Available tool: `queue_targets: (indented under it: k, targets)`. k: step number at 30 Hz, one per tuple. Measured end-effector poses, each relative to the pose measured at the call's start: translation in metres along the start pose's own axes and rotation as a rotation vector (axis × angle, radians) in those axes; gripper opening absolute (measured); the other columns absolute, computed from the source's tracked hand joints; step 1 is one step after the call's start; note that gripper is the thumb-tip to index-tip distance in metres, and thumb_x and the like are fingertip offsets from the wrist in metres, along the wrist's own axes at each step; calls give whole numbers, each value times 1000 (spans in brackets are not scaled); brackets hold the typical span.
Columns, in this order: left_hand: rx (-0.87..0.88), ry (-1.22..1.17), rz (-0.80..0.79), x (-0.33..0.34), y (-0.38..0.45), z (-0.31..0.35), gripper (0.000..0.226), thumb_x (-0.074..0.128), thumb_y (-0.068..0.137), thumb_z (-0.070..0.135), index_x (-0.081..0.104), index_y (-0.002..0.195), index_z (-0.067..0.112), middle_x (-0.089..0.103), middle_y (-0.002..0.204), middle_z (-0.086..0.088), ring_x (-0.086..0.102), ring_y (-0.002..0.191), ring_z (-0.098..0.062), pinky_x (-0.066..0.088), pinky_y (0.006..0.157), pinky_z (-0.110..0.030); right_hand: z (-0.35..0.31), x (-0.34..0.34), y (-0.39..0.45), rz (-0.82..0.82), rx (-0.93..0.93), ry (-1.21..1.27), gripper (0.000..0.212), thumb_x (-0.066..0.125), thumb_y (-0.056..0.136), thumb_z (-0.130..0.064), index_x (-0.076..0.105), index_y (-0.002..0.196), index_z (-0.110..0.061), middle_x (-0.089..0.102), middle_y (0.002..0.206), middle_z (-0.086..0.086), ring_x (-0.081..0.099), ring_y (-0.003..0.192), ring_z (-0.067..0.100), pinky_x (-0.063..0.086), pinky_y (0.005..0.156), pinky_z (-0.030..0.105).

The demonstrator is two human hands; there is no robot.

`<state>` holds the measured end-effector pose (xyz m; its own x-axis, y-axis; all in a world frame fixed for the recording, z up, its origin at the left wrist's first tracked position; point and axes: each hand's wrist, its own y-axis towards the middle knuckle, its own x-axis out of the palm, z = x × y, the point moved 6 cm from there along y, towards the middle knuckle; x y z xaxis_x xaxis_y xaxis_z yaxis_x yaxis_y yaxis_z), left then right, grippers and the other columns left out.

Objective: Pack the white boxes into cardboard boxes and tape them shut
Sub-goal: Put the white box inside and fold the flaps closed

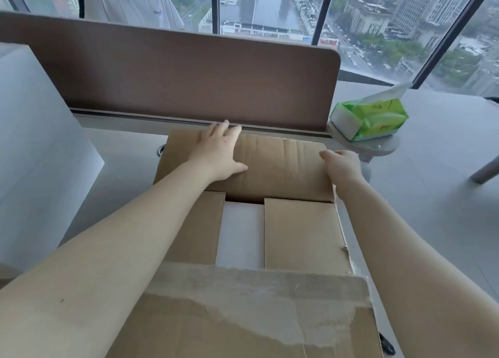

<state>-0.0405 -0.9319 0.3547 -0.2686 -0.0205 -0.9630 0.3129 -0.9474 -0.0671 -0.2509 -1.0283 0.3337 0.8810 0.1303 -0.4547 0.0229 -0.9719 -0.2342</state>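
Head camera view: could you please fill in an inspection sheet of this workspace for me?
Surface: pale grey desk with a brown divider panel at its far edge.
Job's things: cardboard box, side flaps folded in, far flap coming down, near flap open with old tape; white box showing between the flaps.
Clutter: green tissue pack; large white box at left.
Hands: left hand flat on the far flap; right hand grips its right edge.
Cables: nothing seen.
Surroundings: windows over a city; another person behind the divider.
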Motion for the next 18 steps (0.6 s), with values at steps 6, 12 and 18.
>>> queue_targets:
  k: [6,12,18]
  targets:
    - [48,95,155,-28,-12,13,86,64,84,35,11,150,18,28,148,-6,16,142,-26,-1,118,-48,-14,-17,-15,70,-108,189,27,55,91,-28,59,110,-11,52,88,-1,46,88,15,37,77,27]
    - [124,71,419,-63,-59,22,44,53,91,21,47,134,14,50,130,-7,39,124,-28,22,107,-37,-24,-34,-53,123,-162,296,33,57,89,-39,50,68,-15,46,70,-5,44,71,10,34,61,19]
    - [192,84,402,-61,-109,32,27,50,90,17,62,115,14,62,113,-9,49,109,-29,33,90,-34,-15,-52,-97,182,-196,245,26,56,90,-27,56,108,-8,51,86,-3,47,87,15,37,66,20]
